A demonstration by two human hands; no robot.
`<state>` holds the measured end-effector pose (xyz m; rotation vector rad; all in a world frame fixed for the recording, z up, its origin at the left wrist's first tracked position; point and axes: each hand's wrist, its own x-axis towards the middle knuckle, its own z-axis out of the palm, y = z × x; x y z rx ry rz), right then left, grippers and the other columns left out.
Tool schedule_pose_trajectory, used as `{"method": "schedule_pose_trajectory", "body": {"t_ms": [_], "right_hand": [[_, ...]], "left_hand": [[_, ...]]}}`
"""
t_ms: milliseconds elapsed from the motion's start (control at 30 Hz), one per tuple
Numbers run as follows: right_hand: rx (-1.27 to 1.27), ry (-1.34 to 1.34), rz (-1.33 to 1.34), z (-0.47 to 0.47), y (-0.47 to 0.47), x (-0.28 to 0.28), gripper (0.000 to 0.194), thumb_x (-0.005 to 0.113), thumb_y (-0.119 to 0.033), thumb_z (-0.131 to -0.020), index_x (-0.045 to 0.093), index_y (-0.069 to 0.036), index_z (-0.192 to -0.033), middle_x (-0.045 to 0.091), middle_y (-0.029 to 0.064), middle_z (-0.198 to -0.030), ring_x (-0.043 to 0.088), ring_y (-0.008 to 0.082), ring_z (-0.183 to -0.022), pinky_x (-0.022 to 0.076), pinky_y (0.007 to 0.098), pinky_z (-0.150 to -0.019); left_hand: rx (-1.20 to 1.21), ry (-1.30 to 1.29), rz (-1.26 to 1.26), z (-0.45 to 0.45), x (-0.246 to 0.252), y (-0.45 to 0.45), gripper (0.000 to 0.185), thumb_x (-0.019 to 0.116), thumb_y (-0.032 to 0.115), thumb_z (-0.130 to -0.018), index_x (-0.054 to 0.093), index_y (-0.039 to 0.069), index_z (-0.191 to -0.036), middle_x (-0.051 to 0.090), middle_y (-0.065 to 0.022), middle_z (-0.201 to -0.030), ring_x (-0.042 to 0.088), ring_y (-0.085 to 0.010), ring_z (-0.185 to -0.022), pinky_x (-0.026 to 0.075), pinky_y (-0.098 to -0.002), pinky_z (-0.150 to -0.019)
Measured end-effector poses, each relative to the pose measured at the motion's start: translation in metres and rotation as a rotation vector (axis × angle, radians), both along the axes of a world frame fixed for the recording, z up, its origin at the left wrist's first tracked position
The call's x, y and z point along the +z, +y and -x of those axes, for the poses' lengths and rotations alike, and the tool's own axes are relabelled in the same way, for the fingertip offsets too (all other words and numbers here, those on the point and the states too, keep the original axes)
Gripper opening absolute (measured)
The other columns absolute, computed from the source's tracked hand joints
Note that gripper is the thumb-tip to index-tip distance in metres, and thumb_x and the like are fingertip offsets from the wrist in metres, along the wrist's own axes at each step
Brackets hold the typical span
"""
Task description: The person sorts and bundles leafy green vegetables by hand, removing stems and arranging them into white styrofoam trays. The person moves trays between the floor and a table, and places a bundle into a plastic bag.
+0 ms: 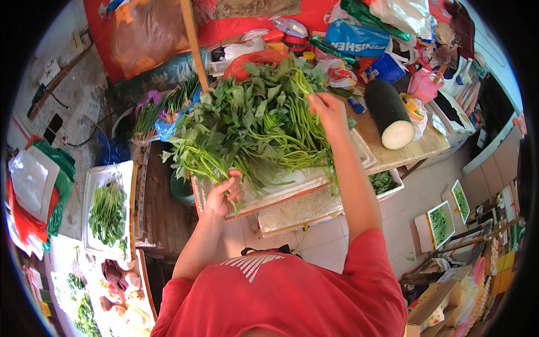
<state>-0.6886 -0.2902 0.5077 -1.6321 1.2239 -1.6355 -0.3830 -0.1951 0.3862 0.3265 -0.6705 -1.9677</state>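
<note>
A large heap of leafy greens with long green stems [269, 109] lies on a white foam box lid [290, 183] in front of me. My left hand [226, 193] grips the stem ends of a bunch of greens [200, 158] at the heap's near left corner; the leaves fan out to the upper left. Over the heap's right side, my right hand [326, 107] pinches several stems [304, 82], whose leafy tops lie toward the back. The palm side of the right hand is hidden.
A cut winter melon [387, 113] rests on the table [425, 147] at right. Spring onions [168, 105] lie behind the heap at left. A wooden post [194, 46] rises at the back. Foam boxes of greens [107, 210] stand at left, and others [440, 225] at right. Plastic bags [358, 38] crowd the back.
</note>
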Motion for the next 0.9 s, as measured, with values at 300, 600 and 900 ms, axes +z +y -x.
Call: {"method": "schedule_pose_trajectory", "body": {"t_ms": [300, 600, 900], "right_hand": [[-0.364, 0.695, 0.109, -0.033, 0.053, -0.053, 0.02, 0.068, -0.005, -0.072, 0.065, -0.003, -0.091, 0.058, 0.0102, -0.081, 0.055, 0.03, -0.074, 0.0463, 0.039, -0.066], [-0.287, 0.973, 0.019, -0.072, 0.044, -0.055, 0.027, 0.076, -0.012, -0.065, 0.063, -0.004, -0.088, 0.056, 0.0133, -0.088, 0.055, 0.032, -0.086, 0.0463, 0.0399, -0.069], [0.163, -0.124, -0.133, -0.094, 0.079, -0.047, 0.017, 0.066, -0.008, -0.08, 0.058, 0.001, -0.092, 0.06, 0.0005, -0.079, 0.052, 0.0074, -0.065, 0.0423, 0.0208, -0.06]], "left_hand": [[0.057, -0.118, -0.061, -0.003, -0.004, 0.003, 0.03, 0.068, 0.018, -0.079, 0.058, 0.007, -0.105, 0.047, 0.0026, -0.064, 0.041, -0.0099, -0.052, 0.043, -0.0298, -0.06], [0.048, -0.108, -0.067, -0.003, -0.007, 0.002, 0.028, 0.068, 0.016, -0.079, 0.058, 0.008, -0.103, 0.048, 0.0008, -0.066, 0.045, -0.0118, -0.057, 0.043, -0.0332, -0.067], [0.054, -0.02, -0.025, 0.0, -0.007, 0.004, 0.034, 0.071, 0.02, -0.077, 0.057, 0.006, -0.105, 0.057, -0.0017, -0.077, 0.051, -0.0137, -0.066, 0.044, -0.0321, -0.069]]}}
